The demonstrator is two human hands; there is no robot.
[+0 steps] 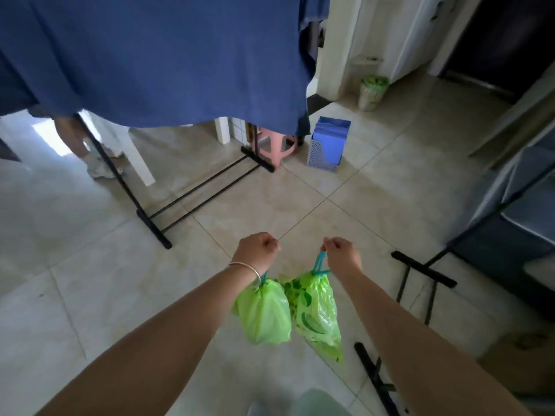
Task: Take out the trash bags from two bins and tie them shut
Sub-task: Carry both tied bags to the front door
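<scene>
I hold both cinched green bags: left hand (257, 247) grips the plain bag (264, 310), right hand (342, 253) pinches the printed bag's (318, 310) teal drawstring (319, 262); knotting seems next.

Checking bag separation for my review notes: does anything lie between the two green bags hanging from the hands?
Nothing: in the head view the plain green bag and the patterned green bag hang side by side, apparently touching.
</scene>
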